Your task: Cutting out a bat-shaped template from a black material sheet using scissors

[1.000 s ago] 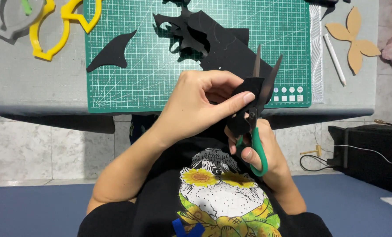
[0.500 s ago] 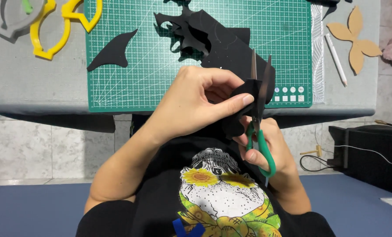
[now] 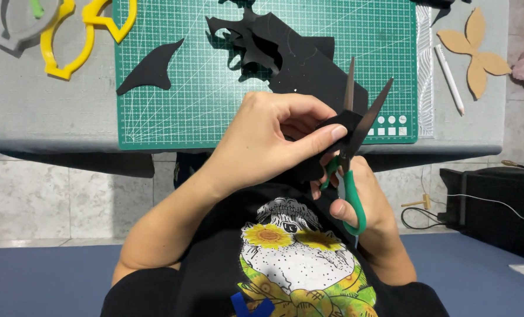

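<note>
Looking down from a head-worn camera at two bare hands working just in front of a grey table's [image 3: 50,126] near edge. Left hand [image 3: 262,141] pinching a small black foam piece [image 3: 338,123] between thumb and forefinger, fingers curled tight around it, holding it up above the lap. Right hand [image 3: 361,199] sitting just below and to the right, fingers threaded through the loops of green-handled scissors [image 3: 351,176] and gripping them firmly. Scissor blades pointing up and away, spread wide apart in a V, with the black piece lying at the base of the V, touching the blades.

Lying on the table beyond the hands: a green cutting mat [image 3: 215,88] with a white grid, carrying a pile of black cut-out scraps [image 3: 285,53] near its far middle and a single curved black fin shape [image 3: 150,70] overlapping its left edge. Resting to the left of the mat, yellow outline templates [image 3: 68,41]. Resting to the right, a white pencil-like stick [image 3: 450,79] and a tan petal-shaped cut-out [image 3: 476,53].

Showing below the hands, a black shirt with a sunflower print [image 3: 291,252].
</note>
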